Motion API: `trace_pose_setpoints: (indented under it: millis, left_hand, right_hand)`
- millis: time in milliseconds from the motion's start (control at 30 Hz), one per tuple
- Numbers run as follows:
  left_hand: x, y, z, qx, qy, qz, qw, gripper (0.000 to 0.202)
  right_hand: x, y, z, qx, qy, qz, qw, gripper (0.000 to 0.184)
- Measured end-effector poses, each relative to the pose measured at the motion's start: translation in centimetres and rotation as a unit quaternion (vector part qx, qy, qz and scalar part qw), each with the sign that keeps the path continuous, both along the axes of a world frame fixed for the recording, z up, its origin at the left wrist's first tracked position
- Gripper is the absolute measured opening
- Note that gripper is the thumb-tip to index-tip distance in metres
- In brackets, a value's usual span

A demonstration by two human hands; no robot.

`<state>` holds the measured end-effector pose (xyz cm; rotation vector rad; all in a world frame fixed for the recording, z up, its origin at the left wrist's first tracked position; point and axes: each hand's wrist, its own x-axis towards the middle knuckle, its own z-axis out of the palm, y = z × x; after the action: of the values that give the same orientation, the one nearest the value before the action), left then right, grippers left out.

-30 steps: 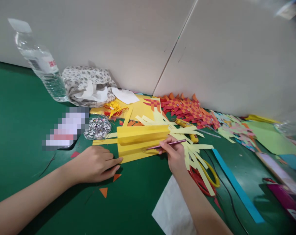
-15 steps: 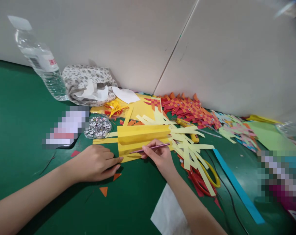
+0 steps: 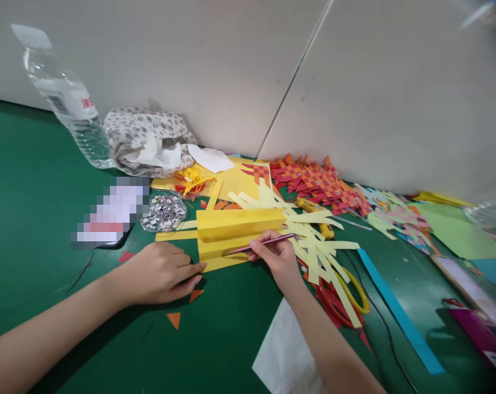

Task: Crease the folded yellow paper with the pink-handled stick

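Note:
A folded yellow paper sheet [image 3: 237, 227] lies on the green table [image 3: 34, 219]. My left hand [image 3: 159, 273] rests flat on the table, fingers together, its fingertips pressing the sheet's lower left corner. My right hand [image 3: 274, 257] pinches a thin purple pencil [image 3: 258, 244] whose tip rests on the sheet's lower flap. Pale yellow paper strips [image 3: 313, 241] lie in a loose heap just right of my right hand.
A water bottle [image 3: 67, 104] and a patterned cloth [image 3: 147, 139] stand at the back left by the wall. A dish of googly eyes [image 3: 164, 212], woven red-orange paper fish [image 3: 313, 183], red-yellow scissors [image 3: 346, 301], a blue strip [image 3: 397, 312] and white paper [image 3: 280, 355] surround the work.
My right hand slid the pencil left along the sheet, then came back a little to the right. My left hand stayed put on the corner.

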<state>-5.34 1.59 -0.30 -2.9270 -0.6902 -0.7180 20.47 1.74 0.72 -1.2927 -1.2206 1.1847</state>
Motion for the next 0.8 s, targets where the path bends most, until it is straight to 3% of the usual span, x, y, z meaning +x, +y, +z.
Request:
trace_pose_setpoints:
  millis: [300, 567, 800]
  left_hand:
    - [-0.1, 0.0, -0.2, -0.002, 0.009, 0.001, 1.0, 0.023]
    - [-0.1, -0.1, -0.1, -0.004, 0.006, 0.0, 1.0, 0.022]
    - [0.0, 0.0, 0.0, -0.002, 0.001, 0.001, 1.0, 0.023]
  right_hand:
    - [1.4, 0.1, 0.6, 0.053, -0.004, -0.063, 0.997, 0.031]
    - [-2.1, -1.0, 0.6, -0.024, 0.02, 0.034, 0.999, 0.031]
    - [-2.5, -1.0, 0.4, -0.04, 0.027, 0.063, 0.997, 0.031]
